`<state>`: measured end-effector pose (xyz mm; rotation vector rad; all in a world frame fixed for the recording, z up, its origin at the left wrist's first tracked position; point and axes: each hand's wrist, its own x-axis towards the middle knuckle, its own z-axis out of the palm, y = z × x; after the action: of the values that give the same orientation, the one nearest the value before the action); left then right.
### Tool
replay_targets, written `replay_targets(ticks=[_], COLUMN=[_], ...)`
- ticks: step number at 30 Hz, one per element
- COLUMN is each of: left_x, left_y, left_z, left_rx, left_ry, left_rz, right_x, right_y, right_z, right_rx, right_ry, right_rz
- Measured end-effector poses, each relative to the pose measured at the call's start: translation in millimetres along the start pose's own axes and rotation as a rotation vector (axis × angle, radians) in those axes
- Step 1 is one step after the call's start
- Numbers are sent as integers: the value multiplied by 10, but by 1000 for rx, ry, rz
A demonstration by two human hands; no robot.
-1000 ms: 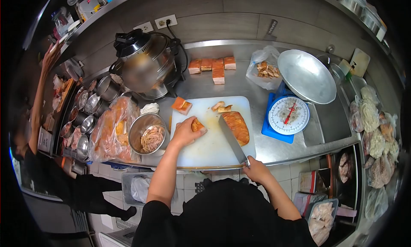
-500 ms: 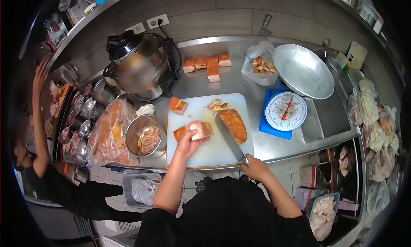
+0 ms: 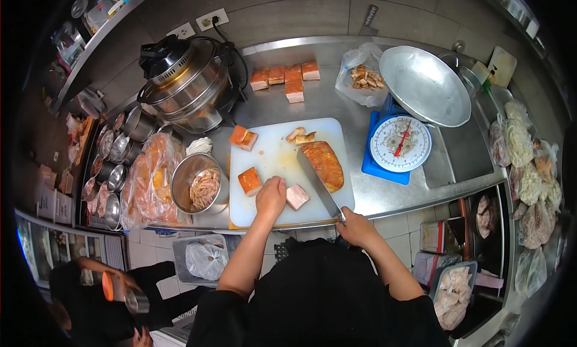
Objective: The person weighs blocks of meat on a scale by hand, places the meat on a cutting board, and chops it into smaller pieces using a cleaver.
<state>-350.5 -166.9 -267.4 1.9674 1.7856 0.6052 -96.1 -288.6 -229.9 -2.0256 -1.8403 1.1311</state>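
My right hand [image 3: 357, 228] grips the handle of a cleaver [image 3: 320, 183], whose broad blade lies along the left side of a large roasted pork slab [image 3: 325, 166]. On the white cutting board [image 3: 273, 147], my left hand [image 3: 271, 198] is closed in a fist, its palm turned away from view. Just right of it sits a pale pork block [image 3: 297, 196]. To its left is a pork block with browned skin [image 3: 249, 181]. Another browned block [image 3: 243, 138] rests at the board's upper left. Small pork scraps [image 3: 300, 136] lie above the slab.
A steel pot of cut meat [image 3: 204, 190] stands left of the board. Behind are several pork blocks [image 3: 293, 85], a bag of meat pieces [image 3: 365, 79] and a large cooker [image 3: 192, 91]. At right is a blue dial scale [image 3: 399, 144]. A person [image 3: 114, 293] is at lower left.
The pork block has left my left hand and now sits on the board beside it. The cleaver stays by the slab. The other person's raised arm has come down; they now hold containers.
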Motion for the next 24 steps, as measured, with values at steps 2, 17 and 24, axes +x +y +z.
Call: replay_targets(ticks=[2, 17, 24], left_x=[-39, -52, -60], left_y=[25, -19, -14], left_z=[10, 292, 295], left_rx=[-83, -185, -208], left_ry=[46, 112, 125], left_rz=[118, 341, 329], right_x=[-11, -413, -544], right_y=[-13, -304, -341], right_z=[-2, -557, -624], right_rx=[-3, -180, -203], right_ry=[-10, -131, -175], right_rz=[8, -138, -132])
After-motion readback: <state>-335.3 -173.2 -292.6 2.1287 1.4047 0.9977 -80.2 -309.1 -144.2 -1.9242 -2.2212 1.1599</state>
